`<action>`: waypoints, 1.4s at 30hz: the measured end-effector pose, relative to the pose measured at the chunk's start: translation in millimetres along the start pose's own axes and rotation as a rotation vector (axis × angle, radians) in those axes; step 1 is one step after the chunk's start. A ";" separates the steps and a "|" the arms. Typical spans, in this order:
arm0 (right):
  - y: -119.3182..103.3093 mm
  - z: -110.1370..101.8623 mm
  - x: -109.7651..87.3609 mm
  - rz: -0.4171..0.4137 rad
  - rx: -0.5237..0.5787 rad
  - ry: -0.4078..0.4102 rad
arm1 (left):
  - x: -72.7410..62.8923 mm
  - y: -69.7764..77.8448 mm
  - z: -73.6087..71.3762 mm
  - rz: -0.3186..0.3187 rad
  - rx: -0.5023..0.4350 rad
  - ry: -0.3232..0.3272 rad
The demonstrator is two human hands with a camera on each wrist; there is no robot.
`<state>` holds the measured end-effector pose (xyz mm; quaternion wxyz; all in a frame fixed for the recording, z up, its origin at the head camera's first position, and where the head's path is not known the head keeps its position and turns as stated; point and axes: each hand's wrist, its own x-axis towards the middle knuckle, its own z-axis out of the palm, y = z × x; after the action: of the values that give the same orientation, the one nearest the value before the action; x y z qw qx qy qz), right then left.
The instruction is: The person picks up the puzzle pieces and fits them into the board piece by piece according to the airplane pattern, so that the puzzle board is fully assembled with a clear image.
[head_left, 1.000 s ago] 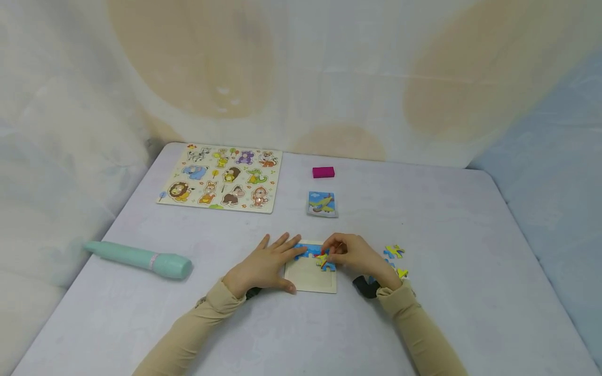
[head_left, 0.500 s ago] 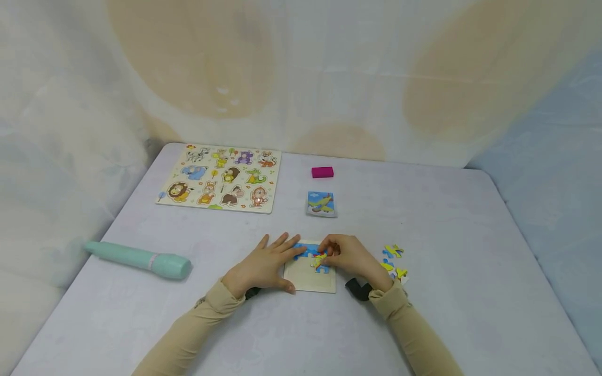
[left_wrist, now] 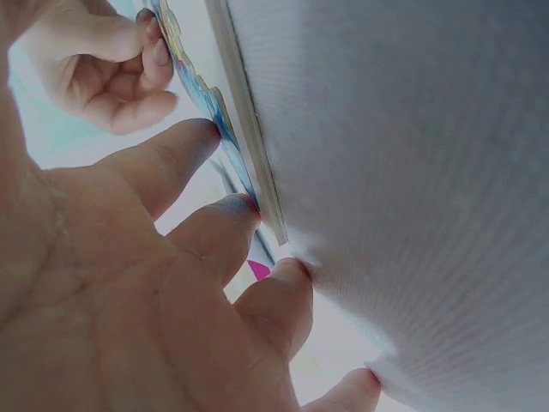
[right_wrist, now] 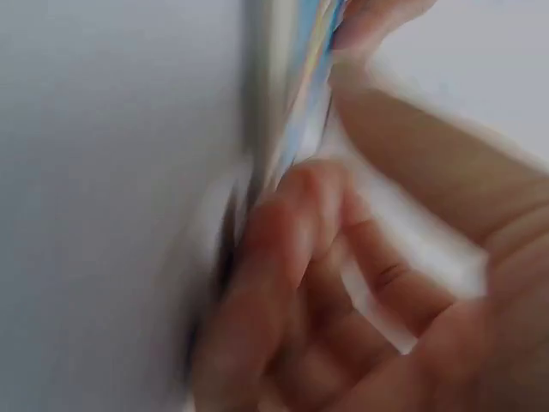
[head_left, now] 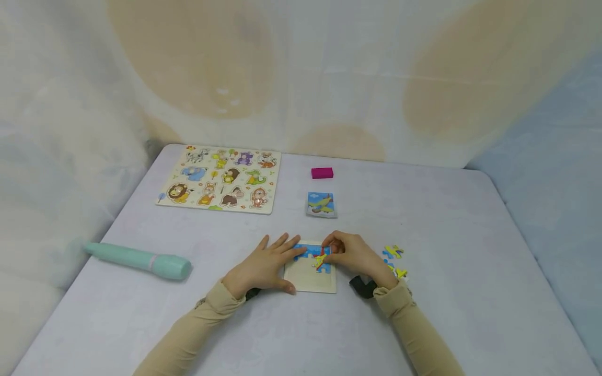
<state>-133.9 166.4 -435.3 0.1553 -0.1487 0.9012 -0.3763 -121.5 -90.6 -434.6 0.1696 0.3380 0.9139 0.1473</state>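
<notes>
left hand [head_left: 263, 267] spreads over the tray's [head_left: 308, 283] left edge; right hand [head_left: 351, 256] pinches the yellow piece [head_left: 322, 265] inside the tray's right, straighter than a second ago, seemingly nearer fitting the blue row [head_left: 311, 249].

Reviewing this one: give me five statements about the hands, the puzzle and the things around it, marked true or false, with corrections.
1. The left hand has spread fingers, some touching the puzzle. True.
2. The right hand is holding the turquoise stick. False: the right hand pinches a puzzle piece at the tray; the turquoise stick lies on the table.
3. Loose pieces lie to the right of the tray. True.
4. The picture card shows a yellow plane. True.
5. The animal board is right of the pink block. False: the animal board is left of the pink block.
</notes>
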 end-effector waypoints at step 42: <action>41.6 -52.7 -30.4 0.096 0.118 0.080 | -0.4 1.6 -1.1 -0.010 -0.001 -0.010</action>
<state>-133.3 239.4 -425.1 0.1454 -0.0806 0.8891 -0.4264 -120.8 -89.8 -433.0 0.1752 0.3339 0.9147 0.1452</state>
